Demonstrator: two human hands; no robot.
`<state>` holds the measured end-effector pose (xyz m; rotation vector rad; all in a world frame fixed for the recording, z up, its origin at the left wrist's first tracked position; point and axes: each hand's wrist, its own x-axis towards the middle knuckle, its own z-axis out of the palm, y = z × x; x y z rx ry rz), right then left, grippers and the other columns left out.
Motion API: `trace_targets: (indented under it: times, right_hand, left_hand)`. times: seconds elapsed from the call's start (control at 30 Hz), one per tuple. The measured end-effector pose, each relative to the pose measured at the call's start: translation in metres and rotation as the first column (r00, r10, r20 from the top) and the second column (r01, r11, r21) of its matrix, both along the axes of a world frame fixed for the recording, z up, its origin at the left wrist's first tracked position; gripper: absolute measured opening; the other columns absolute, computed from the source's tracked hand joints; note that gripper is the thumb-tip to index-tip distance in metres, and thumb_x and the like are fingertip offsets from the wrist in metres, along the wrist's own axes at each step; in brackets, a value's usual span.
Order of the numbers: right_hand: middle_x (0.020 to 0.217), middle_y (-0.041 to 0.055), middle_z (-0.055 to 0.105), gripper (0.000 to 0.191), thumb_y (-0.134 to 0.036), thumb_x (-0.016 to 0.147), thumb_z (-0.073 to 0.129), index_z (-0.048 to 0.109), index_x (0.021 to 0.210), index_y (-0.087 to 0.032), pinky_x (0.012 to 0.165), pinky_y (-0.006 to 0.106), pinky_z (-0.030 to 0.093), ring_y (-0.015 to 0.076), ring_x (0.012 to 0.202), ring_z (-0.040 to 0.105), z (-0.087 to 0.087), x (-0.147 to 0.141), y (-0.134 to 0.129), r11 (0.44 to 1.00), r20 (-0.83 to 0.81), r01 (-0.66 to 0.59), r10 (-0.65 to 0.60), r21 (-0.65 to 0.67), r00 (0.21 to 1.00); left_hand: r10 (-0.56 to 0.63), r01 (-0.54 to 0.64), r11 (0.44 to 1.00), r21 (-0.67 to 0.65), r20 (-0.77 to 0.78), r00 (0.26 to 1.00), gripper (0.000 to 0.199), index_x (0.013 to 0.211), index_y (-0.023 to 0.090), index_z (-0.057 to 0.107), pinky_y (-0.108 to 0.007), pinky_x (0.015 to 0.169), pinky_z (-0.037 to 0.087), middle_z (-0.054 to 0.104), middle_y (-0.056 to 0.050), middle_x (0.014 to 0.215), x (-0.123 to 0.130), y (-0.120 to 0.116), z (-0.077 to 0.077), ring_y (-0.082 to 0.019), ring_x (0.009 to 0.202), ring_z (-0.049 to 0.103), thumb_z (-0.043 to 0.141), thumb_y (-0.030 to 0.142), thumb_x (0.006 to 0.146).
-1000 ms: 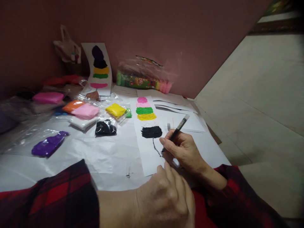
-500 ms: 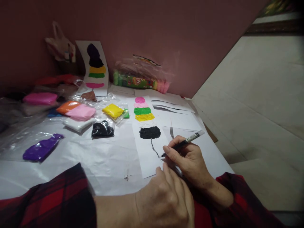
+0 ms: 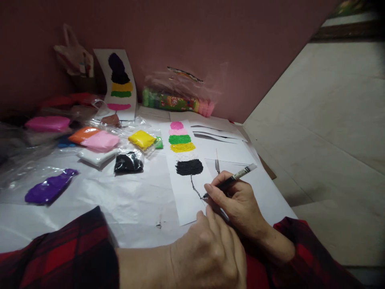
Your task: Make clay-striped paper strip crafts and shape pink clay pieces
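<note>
My right hand [image 3: 237,200] holds a black pen [image 3: 230,182] with a pale cap end. The pen's tip touches a white paper strip [image 3: 186,204] at the lower end of a thin, rough dark line. Above that line the strip carries stacked patches of black [image 3: 189,167], white, yellow, green, light pink and bright pink clay. My left hand [image 3: 210,253] lies over the strip's lower right edge, its fingers bent and close together; whether they hold anything is hidden. A fork [image 3: 217,165] lies just beyond my right hand.
Bagged clay in purple [image 3: 51,188], black [image 3: 129,163], yellow [image 3: 142,139] and other colours lies at left. A second decorated sheet [image 3: 104,72] leans against the wall. A clear bag of coloured sticks [image 3: 177,102] and loose white sheets [image 3: 222,140] lie at the back.
The view has shifted slightly. The pen and both hands keep nearly the same place at the strip, and the dark line looks much the same.
</note>
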<state>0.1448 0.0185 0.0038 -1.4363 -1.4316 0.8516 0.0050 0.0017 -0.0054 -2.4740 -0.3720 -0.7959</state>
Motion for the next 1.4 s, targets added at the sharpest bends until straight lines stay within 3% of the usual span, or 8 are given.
trace_targets:
  times: [0.2, 0.33, 0.67, 1.0, 1.4]
  right_hand:
    - [0.059, -0.0037, 0.056, 0.019, -0.033, 0.084, 0.065, 0.055, 0.073, -0.02, 0.05, 0.023, 0.042, 0.011, 0.053, 0.051, -0.0005, 0.0001, -0.0001, 1.0, 0.017, -0.011, 0.011, -0.003, 1.0]
    - [0.058, -0.0033, 0.056, 0.02, -0.032, 0.084, 0.064, 0.055, 0.071, -0.02, 0.05, 0.023, 0.043, 0.0115, 0.052, 0.051, 0.0001, 0.0002, -0.0002, 1.0, 0.037, -0.011, 0.011, -0.005, 0.999]
    - [0.058, -0.0035, 0.057, 0.02, -0.032, 0.084, 0.065, 0.055, 0.072, -0.02, 0.049, 0.023, 0.043, 0.011, 0.051, 0.052, 0.0013, -0.001, 0.0007, 1.0, 0.022, -0.023, 0.023, -0.005, 0.999]
    - [0.056, -0.0043, 0.053, 0.02, -0.032, 0.083, 0.064, 0.055, 0.071, -0.019, 0.049, 0.023, 0.042, 0.0105, 0.051, 0.049, 0.0005, -0.0007, 0.0007, 1.0, 0.043, 0.004, -0.005, 0.004, 0.999]
    - [0.056, -0.0033, 0.058, 0.02, -0.031, 0.082, 0.065, 0.055, 0.07, -0.02, 0.049, 0.023, 0.044, 0.0113, 0.05, 0.052, 0.0026, -0.0017, 0.0, 1.0, 0.043, -0.015, 0.016, -0.005, 0.999]
  left_hand:
    - [0.062, -0.061, 0.998, -0.016, 0.079, 0.995, 0.027, 0.092, 0.002, 0.07, -0.036, 0.068, 0.058, 0.075, -0.017, 0.087, 0.0031, -0.0023, -0.0045, -0.025, 0.079, 0.071, 0.048, 0.006, 0.076]
    - [-0.022, 0.022, 1.0, 0.02, 0.016, 1.0, 0.026, 0.094, 0.004, 0.07, -0.035, 0.063, 0.057, 0.075, -0.016, 0.087, -0.0004, 0.001, -0.0001, -0.024, 0.074, 0.071, 0.05, 0.01, 0.078]
    - [-0.006, 0.006, 1.0, 0.015, -0.025, 1.0, 0.026, 0.094, 0.005, 0.072, -0.033, 0.064, 0.058, 0.075, -0.016, 0.087, -0.0016, 0.0022, -0.001, -0.023, 0.073, 0.072, 0.052, 0.015, 0.08]
    - [0.033, -0.032, 0.999, -0.008, 0.045, 0.998, 0.026, 0.093, 0.005, 0.07, -0.037, 0.068, 0.057, 0.075, -0.015, 0.09, 0.0005, -0.001, -0.0026, -0.026, 0.083, 0.071, 0.05, 0.009, 0.078]
    - [-0.022, 0.022, 1.0, 0.017, -0.011, 1.0, 0.024, 0.091, 0.003, 0.07, -0.036, 0.064, 0.058, 0.075, -0.017, 0.087, -0.0013, 0.0015, 0.0016, -0.024, 0.074, 0.071, 0.05, 0.013, 0.081]
